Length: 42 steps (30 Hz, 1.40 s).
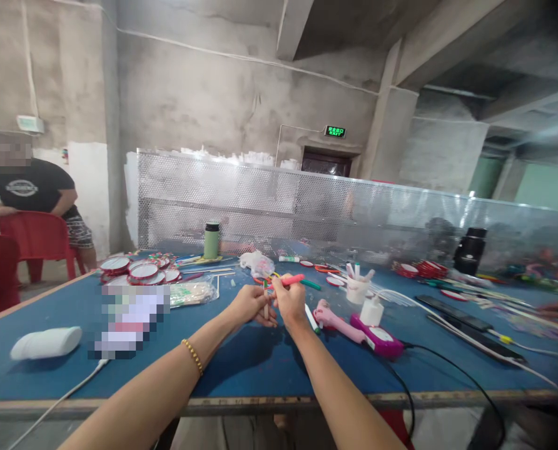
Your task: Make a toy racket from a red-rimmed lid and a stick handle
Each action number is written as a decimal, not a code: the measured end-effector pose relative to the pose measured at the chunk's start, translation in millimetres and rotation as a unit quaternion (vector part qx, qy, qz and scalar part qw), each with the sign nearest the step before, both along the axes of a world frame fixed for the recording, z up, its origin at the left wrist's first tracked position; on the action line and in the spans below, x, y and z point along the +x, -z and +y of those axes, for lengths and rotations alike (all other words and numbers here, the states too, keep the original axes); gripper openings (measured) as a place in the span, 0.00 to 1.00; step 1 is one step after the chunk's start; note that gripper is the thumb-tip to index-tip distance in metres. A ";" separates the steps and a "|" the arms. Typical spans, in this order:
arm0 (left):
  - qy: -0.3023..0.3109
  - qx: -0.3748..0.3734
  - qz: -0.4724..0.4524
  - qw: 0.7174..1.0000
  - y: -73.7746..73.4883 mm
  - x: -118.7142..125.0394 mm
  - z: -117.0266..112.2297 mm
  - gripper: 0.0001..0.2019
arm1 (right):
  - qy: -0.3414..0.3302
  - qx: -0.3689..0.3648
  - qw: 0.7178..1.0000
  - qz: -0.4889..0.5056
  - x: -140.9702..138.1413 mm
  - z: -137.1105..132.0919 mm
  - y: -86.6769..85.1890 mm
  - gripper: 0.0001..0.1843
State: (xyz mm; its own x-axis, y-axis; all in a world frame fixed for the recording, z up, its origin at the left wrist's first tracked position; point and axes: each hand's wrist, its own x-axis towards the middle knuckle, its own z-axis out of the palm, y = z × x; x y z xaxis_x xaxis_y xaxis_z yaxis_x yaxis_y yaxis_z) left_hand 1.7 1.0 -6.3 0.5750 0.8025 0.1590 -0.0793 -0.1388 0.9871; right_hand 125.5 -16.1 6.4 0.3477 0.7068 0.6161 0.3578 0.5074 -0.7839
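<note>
Both my hands meet above the middle of the blue table (241,362). My right hand (289,301) is closed round a red marker pen (292,279) that points right. My left hand (251,304) pinches a thin wooden stick (266,306) held upright, and the marker's tip meets the top of the stick. A gold bracelet (192,355) sits on my left wrist. A green-tipped marker (312,319) lies on the table just right of my hands.
A pink glue gun (354,328) with a black cable lies to the right, beside a white glue bottle (371,310) and a cup of markers (356,286). Round red-rimmed discs (141,270), a green flask (211,240) and a white tube (47,342) sit to the left. A person stands by red chairs (35,240) at far left.
</note>
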 end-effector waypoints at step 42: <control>0.000 -0.008 -0.008 1.000 0.8 0.5 2.8 0.16 | -0.014 0.001 1.000 -0.009 -0.7 -1.8 -2.3 0.14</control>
State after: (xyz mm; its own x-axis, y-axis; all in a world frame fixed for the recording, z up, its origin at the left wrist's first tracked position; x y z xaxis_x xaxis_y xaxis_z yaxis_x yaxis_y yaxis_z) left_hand 2.2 3.8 -7.1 0.5732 0.8045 0.1557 -0.0956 -0.1230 0.9878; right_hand 124.8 -17.9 8.7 0.3165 0.7151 0.6232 0.3563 0.5193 -0.7768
